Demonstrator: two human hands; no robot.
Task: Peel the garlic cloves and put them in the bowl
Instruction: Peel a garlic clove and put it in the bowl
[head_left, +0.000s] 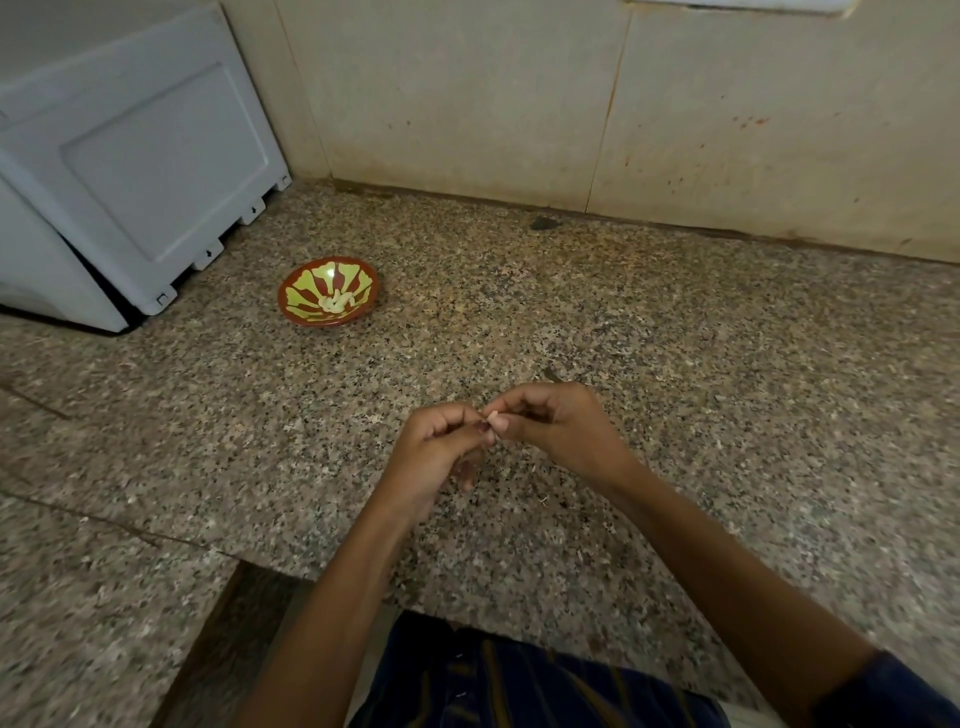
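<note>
A small pale garlic clove (494, 419) is pinched between the fingertips of both hands above the speckled granite counter. My left hand (434, 452) holds it from the left with curled fingers; my right hand (558, 423) holds it from the right. Most of the clove is hidden by the fingers. A red bowl (298, 306) with a green and yellow pattern stands on the counter to the far left of the hands. Several peeled cloves (336, 302) lie in its middle.
A white appliance (135, 171) fills the back left corner, close beside the bowl. A beige tiled wall (571, 104) runs along the back. The granite counter (675, 338) has a cut-out front edge at the lower left. Bits of peel lie near the hands.
</note>
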